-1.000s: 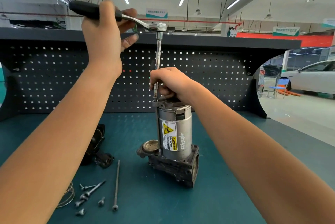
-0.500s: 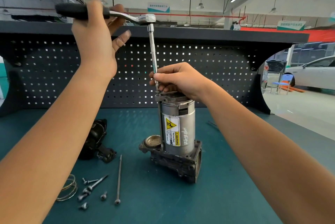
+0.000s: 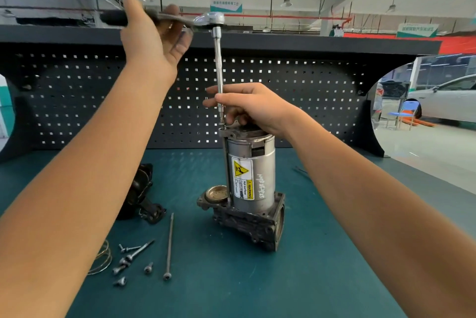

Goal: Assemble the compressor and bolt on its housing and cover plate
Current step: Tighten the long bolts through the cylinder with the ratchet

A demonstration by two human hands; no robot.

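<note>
The compressor (image 3: 251, 181) stands upright on the green bench, a silver cylinder with a yellow warning label on a dark cast base. A ratchet wrench (image 3: 208, 19) with a long extension (image 3: 219, 75) points down onto a bolt at the top edge of the cylinder's cap. My left hand (image 3: 154, 37) grips the ratchet's black handle, held high and blurred. My right hand (image 3: 247, 106) rests on the cylinder top and pinches the lower end of the extension.
A long bolt (image 3: 169, 248) lies left of the compressor, with several short bolts (image 3: 128, 261) and a wire spring (image 3: 101, 261) nearer me. A black part (image 3: 140, 189) sits at the left. A pegboard wall (image 3: 309, 101) backs the bench.
My left hand has swung the ratchet handle, and the ratchet head has shifted a little. My right hand has stayed on the extension and the compressor has not moved.
</note>
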